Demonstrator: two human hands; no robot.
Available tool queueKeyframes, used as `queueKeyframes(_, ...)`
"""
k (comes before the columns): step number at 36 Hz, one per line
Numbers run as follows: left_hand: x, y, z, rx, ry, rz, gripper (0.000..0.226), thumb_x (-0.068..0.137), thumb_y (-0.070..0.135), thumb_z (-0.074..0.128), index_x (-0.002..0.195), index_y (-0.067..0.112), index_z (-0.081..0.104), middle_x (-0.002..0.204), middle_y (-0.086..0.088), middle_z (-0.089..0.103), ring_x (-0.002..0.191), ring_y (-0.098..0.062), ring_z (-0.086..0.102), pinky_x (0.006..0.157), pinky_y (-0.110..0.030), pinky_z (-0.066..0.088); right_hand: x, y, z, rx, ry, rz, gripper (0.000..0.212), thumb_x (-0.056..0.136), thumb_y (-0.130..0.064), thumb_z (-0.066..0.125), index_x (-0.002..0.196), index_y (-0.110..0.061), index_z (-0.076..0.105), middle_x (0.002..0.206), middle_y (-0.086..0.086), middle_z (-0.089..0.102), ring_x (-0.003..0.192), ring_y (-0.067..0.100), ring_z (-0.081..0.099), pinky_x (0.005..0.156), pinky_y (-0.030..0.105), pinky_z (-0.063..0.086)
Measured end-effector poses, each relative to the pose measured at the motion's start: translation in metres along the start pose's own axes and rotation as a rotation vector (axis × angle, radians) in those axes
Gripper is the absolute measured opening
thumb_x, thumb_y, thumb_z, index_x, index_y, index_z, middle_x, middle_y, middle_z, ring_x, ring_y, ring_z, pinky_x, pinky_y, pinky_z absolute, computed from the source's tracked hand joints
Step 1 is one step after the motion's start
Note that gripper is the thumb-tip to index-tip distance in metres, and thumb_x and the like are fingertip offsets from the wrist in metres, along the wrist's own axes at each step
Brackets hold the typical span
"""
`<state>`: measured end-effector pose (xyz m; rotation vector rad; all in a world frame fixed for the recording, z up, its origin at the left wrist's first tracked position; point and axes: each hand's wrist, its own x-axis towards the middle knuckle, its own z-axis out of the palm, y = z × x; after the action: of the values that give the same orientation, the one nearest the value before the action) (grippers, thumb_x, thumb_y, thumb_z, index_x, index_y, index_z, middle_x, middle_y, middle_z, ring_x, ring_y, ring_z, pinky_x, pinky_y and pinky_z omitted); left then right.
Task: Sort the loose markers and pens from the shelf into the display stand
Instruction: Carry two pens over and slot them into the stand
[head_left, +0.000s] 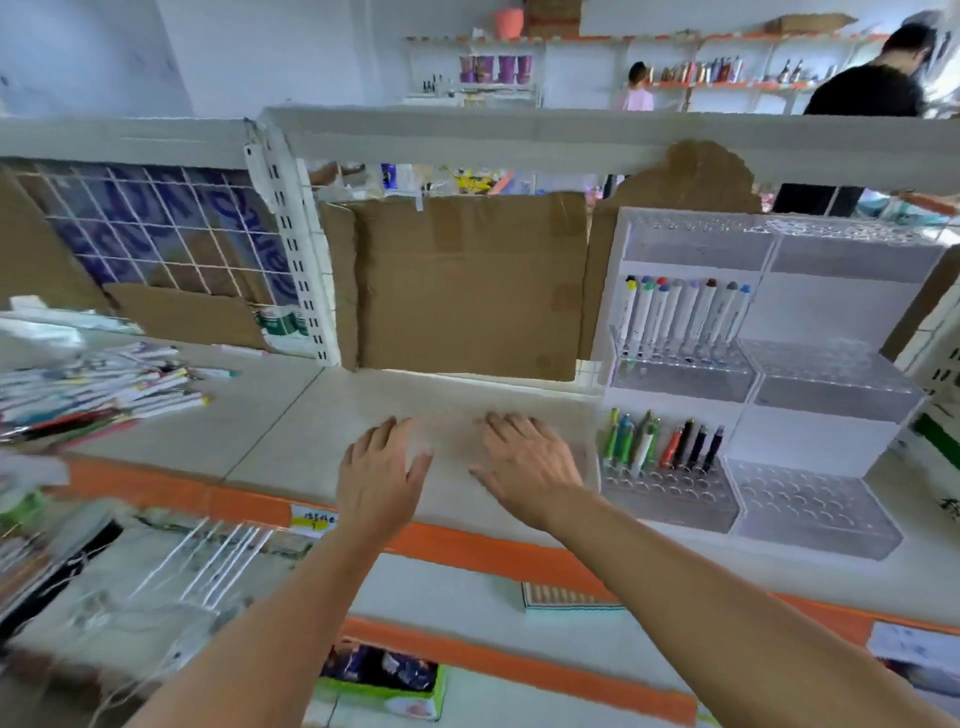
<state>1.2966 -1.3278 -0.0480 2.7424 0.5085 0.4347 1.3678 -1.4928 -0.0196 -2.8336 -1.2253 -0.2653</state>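
pile (98, 389): loose markers and pens heaped at far left of the shelf (322, 415), blurred, well apart from both hands
left hand (382, 478): palm down over bare shelf at mid-frame, fingers straight and spread, grasping nothing
right hand (530, 467): just beside the left one, palm down, fingers spread and relaxed, grasping nothing; near the stand's lower left corner, not touching it
stand (831, 395): clear tiered display stand on the right end of the shelf, two columns of stepped trays with holes
markers (685, 317): row of white-bodied ones with coloured caps, upright and slightly tilted, in the left column's middle tier
pens (665, 444): row in the left column's bottom tier; green on the left, then orange-red, then black
right column: trays hold nothing visible
cardboard (467, 280): sheet against the shelf back, behind the hands
person (872, 88): dark top, in the background at top right
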Motion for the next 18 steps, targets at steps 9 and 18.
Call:
queueKeyframes(9,-0.049,-0.102,-0.043,0.184,-0.033,-0.342,0.069,0.093,0.063,0.017,0.147,0.022,0.028,0.154,-0.002,0.028,0.142,-0.024,0.023,0.115,-0.041,0.019,0.050,-0.088,0.006,0.056,-0.109,-0.169,0.064,0.098,-0.052,0.029,0.151,-0.021,0.010,0.159,0.001,0.011,0.144,0.023,0.012,0.117,0.038,0.009)
queueKeyframes(18,-0.077,-0.196,-0.102,0.191,-0.056,-0.472,0.063,0.097,0.058,0.015,0.152,0.028,0.009,0.160,0.002,0.005,0.147,-0.019,0.004,0.119,-0.042,0.005,0.103,-0.192,0.005,0.046,-0.087,-0.311,0.062,0.098,-0.053,0.027,0.150,-0.021,0.014,0.156,0.001,0.018,0.141,0.024,0.018,0.114,0.039,0.014)
